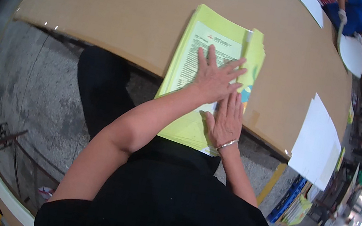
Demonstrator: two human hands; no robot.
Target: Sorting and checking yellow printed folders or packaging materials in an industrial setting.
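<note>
A stack of yellow-green printed sheets (211,17) lies on the brown table and juts over its front edge toward my lap. The top sheet bears a pale panel of small dark print, and a narrow flap (254,53) with coloured shapes runs along its right side. My left hand (215,77) lies on the top sheet with its fingers spread, the fingertips reaching toward the flap. Just below it, my right hand (227,123) rests flat near the flap's lower part, fingers straight and thumb apart. A bracelet circles the right wrist. Neither hand grasps anything visible.
The brown table (121,12) spreads to both sides. White sheets (315,140) overhang its right end, near a blue crate (288,198). At the far right, a person in blue (355,17) with a gloved hand handles a pale sheet. A metal frame (22,158) stands lower left.
</note>
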